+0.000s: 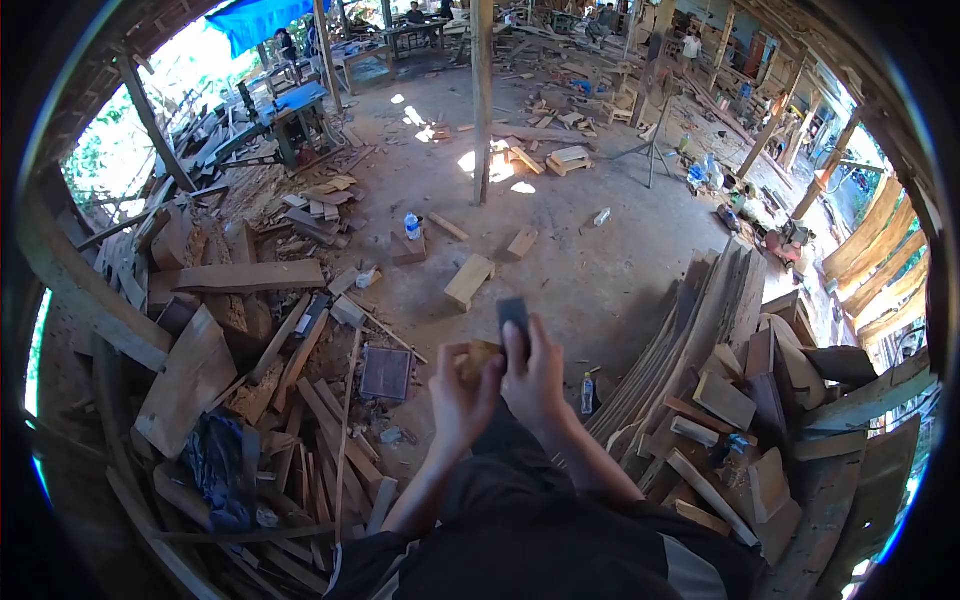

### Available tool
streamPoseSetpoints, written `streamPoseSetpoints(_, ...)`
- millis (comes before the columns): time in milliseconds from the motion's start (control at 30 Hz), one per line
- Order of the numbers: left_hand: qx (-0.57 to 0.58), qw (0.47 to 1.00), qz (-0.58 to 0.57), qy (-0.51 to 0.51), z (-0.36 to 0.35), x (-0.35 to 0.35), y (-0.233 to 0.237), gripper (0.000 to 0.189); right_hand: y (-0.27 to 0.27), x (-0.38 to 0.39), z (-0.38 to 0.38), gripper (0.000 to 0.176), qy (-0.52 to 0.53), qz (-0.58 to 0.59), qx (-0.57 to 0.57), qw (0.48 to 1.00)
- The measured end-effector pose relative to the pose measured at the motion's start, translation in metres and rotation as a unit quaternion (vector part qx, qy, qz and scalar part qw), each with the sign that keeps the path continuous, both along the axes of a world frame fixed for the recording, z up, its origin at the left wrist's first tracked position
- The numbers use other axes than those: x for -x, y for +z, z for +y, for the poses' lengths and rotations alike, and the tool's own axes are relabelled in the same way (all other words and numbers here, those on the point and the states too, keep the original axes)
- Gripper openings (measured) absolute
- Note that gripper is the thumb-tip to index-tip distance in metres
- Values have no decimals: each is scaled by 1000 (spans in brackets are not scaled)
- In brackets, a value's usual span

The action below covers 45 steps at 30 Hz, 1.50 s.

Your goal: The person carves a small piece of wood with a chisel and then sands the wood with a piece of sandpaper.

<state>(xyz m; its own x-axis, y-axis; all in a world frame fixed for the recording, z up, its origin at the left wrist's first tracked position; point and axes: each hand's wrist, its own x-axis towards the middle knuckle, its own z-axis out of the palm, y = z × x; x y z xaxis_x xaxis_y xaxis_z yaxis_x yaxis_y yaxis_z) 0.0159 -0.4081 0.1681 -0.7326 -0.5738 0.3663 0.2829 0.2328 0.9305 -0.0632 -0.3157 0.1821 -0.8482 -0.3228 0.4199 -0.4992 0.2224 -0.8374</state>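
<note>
In the middle of the head view, my left hand [458,400] is closed around a small yellowish-brown wooden piece [478,360], mostly hidden by the fingers. Right beside it, my right hand [538,375] grips a dark grey flat block [511,312], whose upper end sticks out past the fingers. The two hands are close together in front of my body, with the thumbs near each other. Below them are my dark-clothed lap and legs [500,445].
Wood offcuts [225,375] are heaped at the left, and long planks [690,330] with more offcuts lie at the right. Ahead, a wooden block [468,282], a water bottle [412,227] and a post [482,110] stand on the floor. Another bottle [587,393] is nearer. People are far back.
</note>
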Motion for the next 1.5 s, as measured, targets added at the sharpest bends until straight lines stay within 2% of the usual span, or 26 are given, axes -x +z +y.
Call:
streamPoseSetpoints(33, 33, 998, -55, -28, 2, -2, 0, 24, -2, 0, -1, 16, 0, -1, 0, 1000)
streamPoseSetpoints(100, 7, 999, -39, -27, -5, 0, -2, 25, -5, 0, -2, 16, 12, -21, 0, 1000)
streamPoseSetpoints(167, -122, 992, 22, 19, -14, 5, 2, 30, -13, -12, -4, 18, 21, 22, -9, 999)
streamPoseSetpoints(233, -77, 997, 3, 9, -14, 4, 1, 30, -16, -14, -5, 19, 51, 15, 3, 999)
streamPoseSetpoints(300, 8, 999, -42, -11, -8, -1, -3, 30, -8, 1, -3, 18, 18, 30, -18, 999)
streamPoseSetpoints(333, 49, 998, -43, -24, -3, -2, -2, 28, -1, 8, -2, 18, 7, 1, -11, 1000)
streamPoseSetpoints(367, 48, 998, -44, -25, -3, -1, -2, 28, 3, 12, -1, 18, -5, -26, -4, 1000)
streamPoseSetpoints(400, 40, 998, -41, -10, -5, 1, -2, 27, -8, 10, -1, 18, -12, 11, -30, 999)
streamPoseSetpoints(467, -11, 1000, -10, 24, -9, 8, -4, 28, -21, -11, -2, 18, 3, 23, -11, 1000)
streamPoseSetpoints(567, -10, 1000, -12, -9, -10, 9, -6, 28, -20, -8, 1, 17, 10, 26, 7, 1000)
streamPoseSetpoints(633, 2, 999, -41, -30, -4, 7, -10, 29, -16, 9, 4, 18, -20, -34, 15, 999)
streamPoseSetpoints(700, 97, 994, -41, -26, 4, 9, -14, 28, -14, 11, 8, 19, -43, -50, -16, 998)
streamPoseSetpoints(767, 82, 995, -57, -18, -2, 11, -14, 29, -32, -3, 6, 20, -32, 31, 8, 999)
streamPoseSetpoints(833, -22, 999, -34, 2, -8, 14, -13, 28, -31, -15, 6, 20, -12, 29, 0, 1000)
streamPoseSetpoints(900, 13, 1000, -22, 15, -3, 14, -14, 27, -37, -8, 7, 20, -9, -13, -1, 1000)
streamPoseSetpoints(967, 57, 998, -34, -17, 1, 10, -16, 27, -35, 3, 5, 19, -26, 24, 12, 999)
streamPoseSetpoints(1033, 82, 995, -35, -35, -2, 12, -15, 27, -29, 6, 3, 18, -64, -49, 19, 997)
streamPoseSetpoints(1067, 62, 997, -39, -13, -6, 12, -13, 27, -32, 0, 1, 18, -64, -47, 20, 997)
streamPoseSetpoints(1133, 40, 998, -43, 9, -14, 14, -12, 28, -40, -20, -4, 18, -8, 32, 23, 999)
streamPoseSetpoints(1233, 40, 998, -43, 28, -23, 15, -11, 27, -38, -12, 0, 17, 11, 17, -30, 999)
streamPoseSetpoints(1300, 106, 991, -86, -6, -16, 9, -11, 26, -35, 5, -4, 17, -7, -4, -26, 1000)
streamPoseSetpoints(1333, 111, 993, -47, -14, -10, 9, -14, 27, -35, 15, -6, 18, -25, -6, -19, 999)
streamPoseSetpoints(1433, 42, 997, -68, -4, -17, 8, -15, 30, -38, 3, -13, 20, -40, -37, -26, 998)
streamPoseSetpoints(1467, -6, 999, -33, 19, -22, 11, -20, 30, -48, -9, -16, 21, -16, 2, -19, 1000)
streamPoseSetpoints(1500, -6, 999, -32, 20, -26, 10, -18, 30, -50, -17, -17, 21, 10, 40, -12, 999)
